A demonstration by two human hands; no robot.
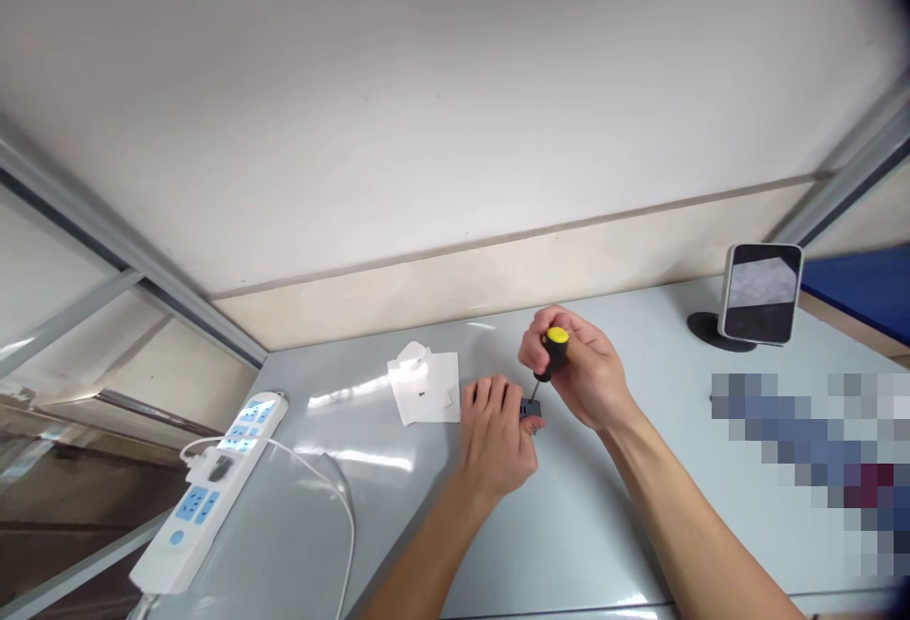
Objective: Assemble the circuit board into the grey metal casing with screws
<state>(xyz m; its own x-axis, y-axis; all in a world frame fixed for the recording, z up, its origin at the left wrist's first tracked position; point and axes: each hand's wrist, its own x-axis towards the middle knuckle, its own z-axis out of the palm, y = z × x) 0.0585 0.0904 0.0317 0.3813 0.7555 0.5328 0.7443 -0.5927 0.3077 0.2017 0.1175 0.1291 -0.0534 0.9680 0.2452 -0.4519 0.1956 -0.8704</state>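
Observation:
My right hand is closed around a screwdriver with a black handle and a yellow end cap. The screwdriver stands nearly upright, and its thin shaft runs down to a small dark block-shaped part. Fingers and thumb of my left hand grip that part against the tabletop, covering most of it. Whether the tip sits in a screw is too small to tell. Just left of my left hand lie white paper sheets with a tiny dark piece on them.
A white power strip with blue sockets lies at the left, a plug and white cable attached. At the right stands a mirror-like screen on a round black base. The grey table meets a wall at the back. A blurred patch covers the right side.

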